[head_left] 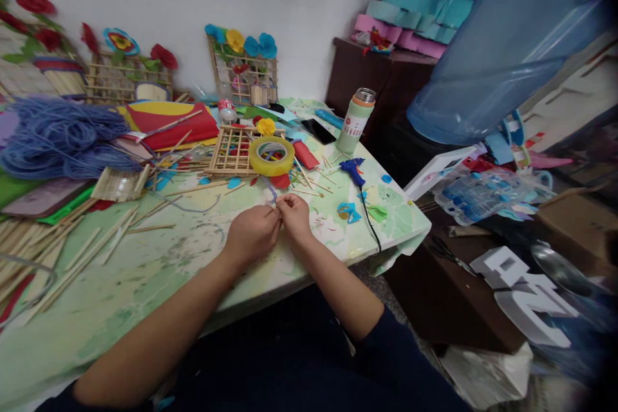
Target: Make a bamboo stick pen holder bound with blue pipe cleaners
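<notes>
We pinch a thin lavender-blue cord [271, 192] with our left hand [253, 233] and right hand [293, 214], both closed on it (fingertips touching), near a yellow tape roll [271, 156].

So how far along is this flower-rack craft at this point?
Done: a flowered rack stands against the wall. In hand: the left hand and right hand both pinch a purple cord by the tape roll. Left: the flat rack looks mostly bare, and loose sticks lie scattered.
</notes>
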The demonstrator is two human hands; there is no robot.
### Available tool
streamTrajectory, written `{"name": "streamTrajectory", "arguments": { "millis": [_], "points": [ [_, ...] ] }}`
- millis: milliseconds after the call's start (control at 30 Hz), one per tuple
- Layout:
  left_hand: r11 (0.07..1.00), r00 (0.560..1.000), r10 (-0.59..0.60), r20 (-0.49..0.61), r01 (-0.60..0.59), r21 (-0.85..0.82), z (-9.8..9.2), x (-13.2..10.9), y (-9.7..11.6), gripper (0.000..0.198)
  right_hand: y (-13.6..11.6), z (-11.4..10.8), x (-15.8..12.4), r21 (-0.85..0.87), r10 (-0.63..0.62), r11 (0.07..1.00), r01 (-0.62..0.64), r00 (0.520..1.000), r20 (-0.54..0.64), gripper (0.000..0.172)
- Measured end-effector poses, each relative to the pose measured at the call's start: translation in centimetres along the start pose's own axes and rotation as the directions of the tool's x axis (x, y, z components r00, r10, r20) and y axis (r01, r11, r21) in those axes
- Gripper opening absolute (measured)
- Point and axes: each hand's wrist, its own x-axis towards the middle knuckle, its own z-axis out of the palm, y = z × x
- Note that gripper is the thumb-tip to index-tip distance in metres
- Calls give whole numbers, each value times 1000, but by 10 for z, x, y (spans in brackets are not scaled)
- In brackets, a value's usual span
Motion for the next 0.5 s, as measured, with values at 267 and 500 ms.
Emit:
{"name": "streamTrajectory", "arguments": {
  "millis": [267, 500],
  "points": [
    [378, 822, -520, 230, 463, -802, 19, 13, -31, 38, -2, -2, -3, 11, 16, 1000, -17, 998, 65, 9],
    [207, 834, -462, 302, 433, -878, 36, 15, -33, 41, 5, 0, -1, -21, -32, 999, 34, 993, 111, 8]
  ]
}}
